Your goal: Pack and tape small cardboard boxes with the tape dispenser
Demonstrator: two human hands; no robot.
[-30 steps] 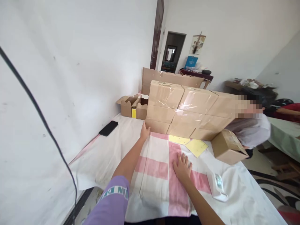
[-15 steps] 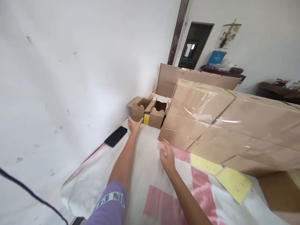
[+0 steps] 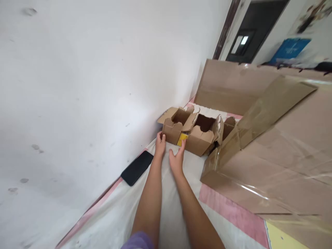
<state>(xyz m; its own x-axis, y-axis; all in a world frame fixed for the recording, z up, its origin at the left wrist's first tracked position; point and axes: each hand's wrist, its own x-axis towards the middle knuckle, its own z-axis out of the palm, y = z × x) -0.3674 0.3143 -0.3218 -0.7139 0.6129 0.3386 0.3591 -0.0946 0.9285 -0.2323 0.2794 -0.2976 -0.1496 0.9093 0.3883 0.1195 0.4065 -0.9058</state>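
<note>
Two small open cardboard boxes stand side by side against the wall. Beside the near corner of the left cardboard box (image 3: 172, 132) is my left hand (image 3: 160, 145), fingers apart; I cannot tell whether they touch it. My right hand (image 3: 177, 159) reaches toward the yellow item (image 3: 182, 139) between the boxes, thumb and fingers spread, with a fingertip at its lower edge. The right cardboard box (image 3: 198, 142) has its flaps up and a dark inside. No thing is held in either hand.
A black phone (image 3: 137, 168) lies by the wall (image 3: 90, 86). Large taped cardboard (image 3: 280, 152) fills the right side, with another upright cardboard panel (image 3: 228, 86) behind. A pink and white cloth (image 3: 225, 204) covers the surface. A yellow sheet (image 3: 281, 235) shows at lower right.
My right hand has moved forward and left to the boxes. My left hand stays by the left box. The view has turned, and the boxes appear closer.
</note>
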